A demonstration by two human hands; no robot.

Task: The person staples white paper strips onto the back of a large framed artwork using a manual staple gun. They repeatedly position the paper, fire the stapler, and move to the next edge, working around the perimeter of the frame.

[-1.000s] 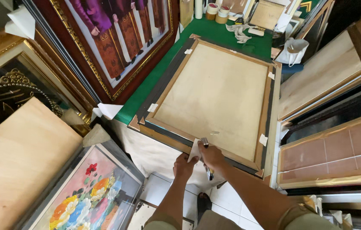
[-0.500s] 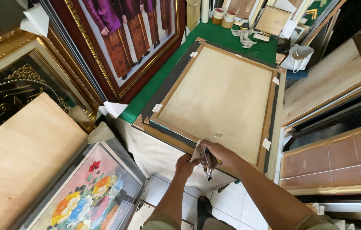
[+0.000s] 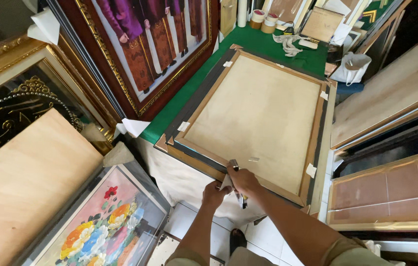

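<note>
Right hand (image 3: pixel 242 180) closed around a small hand tool (image 3: pixel 234 165), metal tip poking out just above the knuckles, dark handle end showing below the fist. Tool type hard to make out, possibly a stapler or tacker. Tip sits on the near edge of the picture frame (image 3: pixel 312 148), which lies face down, plain beige backing up. Left hand (image 3: pixel 215 191) just beside the right, fingers curled, pinching what looks like a white paper scrap (image 3: pixel 226 183) at the same frame edge. Both hands touch or nearly touch each other. Frame rests on a green table (image 3: pixel 263 45), reaching up and away from the grip. Left of the grip: flower painting (image 3: pixel 101 227). Far above: tape rolls (image 3: pixel 258 16). Right of the grip: stacked boards (image 3: pixel 391 192).
</note>
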